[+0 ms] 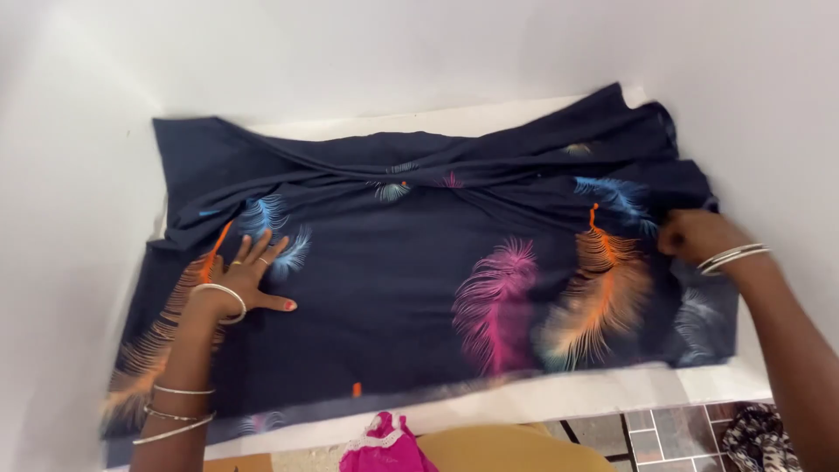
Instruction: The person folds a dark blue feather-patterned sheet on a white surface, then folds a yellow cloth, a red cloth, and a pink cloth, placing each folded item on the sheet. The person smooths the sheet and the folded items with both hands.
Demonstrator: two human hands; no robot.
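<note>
A dark navy cloth point(393, 271) printed with pink, orange and blue feathers lies spread over a white surface point(559, 398). Its far edge is bunched into folds. My left hand point(249, 281) rests flat on the cloth's left part, fingers spread, with a bangle at the wrist. My right hand point(695, 236) is closed on the cloth's right edge, pinching the fabric, with bangles on that wrist too.
White walls point(367, 52) close in the surface at the back and on both sides. At the near edge are a pink garment point(384, 447), a mustard-yellow cloth point(507, 450), dark floor tiles point(664, 433) and a black-and-white patterned cloth point(756, 437).
</note>
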